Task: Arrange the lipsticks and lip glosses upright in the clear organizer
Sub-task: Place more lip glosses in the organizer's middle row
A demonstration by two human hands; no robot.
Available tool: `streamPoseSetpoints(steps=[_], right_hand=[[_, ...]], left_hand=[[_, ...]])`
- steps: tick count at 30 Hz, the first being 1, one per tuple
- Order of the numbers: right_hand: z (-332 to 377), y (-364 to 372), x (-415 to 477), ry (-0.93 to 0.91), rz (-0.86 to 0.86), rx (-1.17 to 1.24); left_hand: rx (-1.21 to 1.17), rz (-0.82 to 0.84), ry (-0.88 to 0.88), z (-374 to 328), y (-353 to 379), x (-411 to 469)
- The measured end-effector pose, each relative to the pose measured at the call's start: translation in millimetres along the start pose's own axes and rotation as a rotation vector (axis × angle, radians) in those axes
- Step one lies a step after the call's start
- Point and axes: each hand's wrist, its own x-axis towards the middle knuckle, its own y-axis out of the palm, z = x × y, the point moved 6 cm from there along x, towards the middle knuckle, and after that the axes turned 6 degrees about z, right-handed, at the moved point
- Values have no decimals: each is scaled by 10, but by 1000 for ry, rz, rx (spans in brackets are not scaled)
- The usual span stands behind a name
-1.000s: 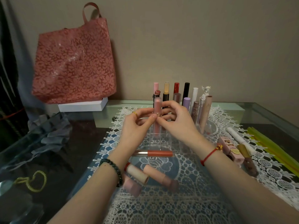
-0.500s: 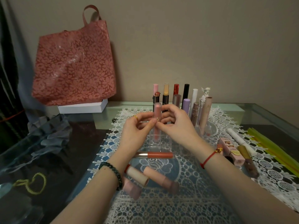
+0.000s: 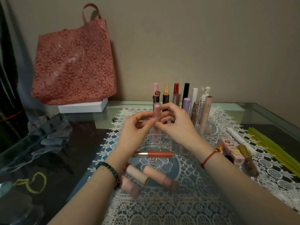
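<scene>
At ten o'clock from the organizer, a red bag stood on a white box against the wall. The left hand pinched the pink gloss at its middle between thumb and forefinger, and the right hand pinched it from three o'clock, other fingers curled behind. The gloss stood upright, its lower end inside the organizer's near-left cell, with other tubes standing at twelve. A coral gloss and three pink tubes lay at six o'clock, and more tubes lay at three.
</scene>
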Motion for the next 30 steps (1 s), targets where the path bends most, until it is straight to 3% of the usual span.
streamPoseSetpoints(steps=[13,21,30], right_hand=[[126,-55,-39,-23,-5,-33],[462,-313,-87,-86,-116,-26],[350,66,-459,-52,180,-246]], left_hand=[[-7,-15,22,-60,-69,-21],[43,-86,-23,-110,-352,-12],[422,303,-92,-39,-350,-225]])
